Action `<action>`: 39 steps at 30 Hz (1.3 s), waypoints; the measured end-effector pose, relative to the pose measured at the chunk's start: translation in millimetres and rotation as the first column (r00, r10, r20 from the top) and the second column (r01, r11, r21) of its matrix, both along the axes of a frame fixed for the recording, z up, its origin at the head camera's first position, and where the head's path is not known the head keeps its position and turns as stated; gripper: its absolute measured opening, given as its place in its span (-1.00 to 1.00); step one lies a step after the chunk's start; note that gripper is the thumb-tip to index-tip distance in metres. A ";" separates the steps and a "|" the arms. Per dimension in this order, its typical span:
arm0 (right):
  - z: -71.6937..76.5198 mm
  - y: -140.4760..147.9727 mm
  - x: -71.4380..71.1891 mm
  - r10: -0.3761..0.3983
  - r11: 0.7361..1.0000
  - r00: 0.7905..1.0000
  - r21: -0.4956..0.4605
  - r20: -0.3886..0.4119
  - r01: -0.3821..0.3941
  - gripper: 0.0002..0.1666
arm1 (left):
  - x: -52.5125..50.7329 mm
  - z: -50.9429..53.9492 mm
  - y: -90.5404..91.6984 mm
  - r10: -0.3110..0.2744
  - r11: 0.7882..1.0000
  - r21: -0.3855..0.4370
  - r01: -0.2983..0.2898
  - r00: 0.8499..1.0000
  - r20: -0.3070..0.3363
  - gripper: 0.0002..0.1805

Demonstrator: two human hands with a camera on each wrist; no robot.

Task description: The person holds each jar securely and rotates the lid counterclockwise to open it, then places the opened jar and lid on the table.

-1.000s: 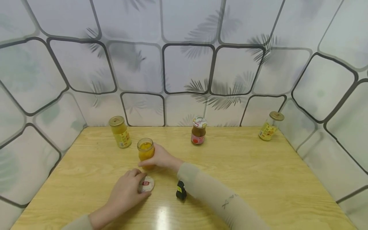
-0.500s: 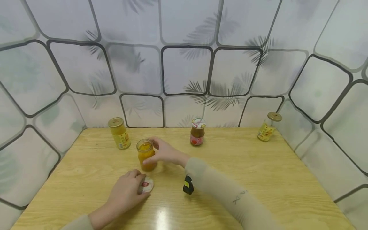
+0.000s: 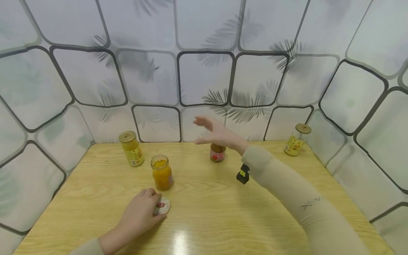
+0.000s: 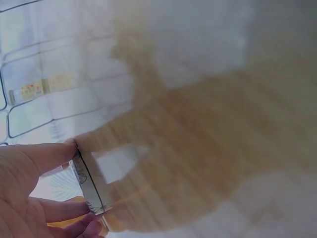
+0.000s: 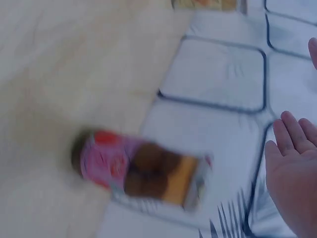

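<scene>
My left hand (image 3: 138,212) pinches a round white jar lid (image 3: 164,205) with a red mark, low over the table. In the left wrist view, the thumb and fingers grip the edge of this lid (image 4: 90,182). Just behind it stands an open glass jar (image 3: 162,176) of orange contents, untouched. My right hand (image 3: 220,135) is raised with its fingers spread, holding nothing. From the head, it covers the upper part of a brown-filled jar with a pink label (image 3: 217,156). In the right wrist view that jar (image 5: 116,163) shows apart from the hand, with a patterned lid on.
A yellow-labelled jar with a gold lid (image 3: 131,148) stands at the back left of the wooden table (image 3: 223,212). A clear jar with a yellow label and gold lid (image 3: 297,140) is at the back right. A patterned cloth wall (image 3: 204,78) borders the table.
My right hand has let go of the orange-filled jar and moved up and right toward the pink-labelled jar. The left hand has stayed in place with the lid.
</scene>
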State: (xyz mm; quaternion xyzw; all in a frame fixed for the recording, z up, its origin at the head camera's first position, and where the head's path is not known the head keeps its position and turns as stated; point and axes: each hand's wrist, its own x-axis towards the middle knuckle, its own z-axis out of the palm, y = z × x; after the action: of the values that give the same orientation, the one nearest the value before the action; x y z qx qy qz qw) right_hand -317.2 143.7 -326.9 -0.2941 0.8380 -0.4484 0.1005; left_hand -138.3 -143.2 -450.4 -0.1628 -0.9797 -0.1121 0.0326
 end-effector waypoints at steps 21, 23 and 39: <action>94.9 155.7 -12.1 -0.339 0.931 0.936 0.113 -0.090 0.348 0.11 | -3.5 2.5 2.3 0.012 1.000 0.007 -0.012 1.000 0.028 -0.42; 93.3 167.9 -14.1 -0.362 0.921 0.928 0.120 -0.090 0.370 0.11 | -4.7 3.2 2.2 0.011 1.000 0.011 -0.011 1.000 0.024 -0.44; 67.7 259.4 -10.8 -0.556 0.815 0.829 0.162 -0.054 0.557 0.20 | -10.5 6.3 2.4 0.021 0.999 0.027 -0.023 0.998 0.057 -0.49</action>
State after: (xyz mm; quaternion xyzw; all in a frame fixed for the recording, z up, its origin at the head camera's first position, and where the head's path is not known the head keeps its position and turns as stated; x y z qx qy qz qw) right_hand -328.0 403.1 -259.1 -0.0279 0.9228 -0.3841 -0.0119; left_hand -148.8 -140.9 -444.1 -0.1483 -0.9804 -0.1296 0.0085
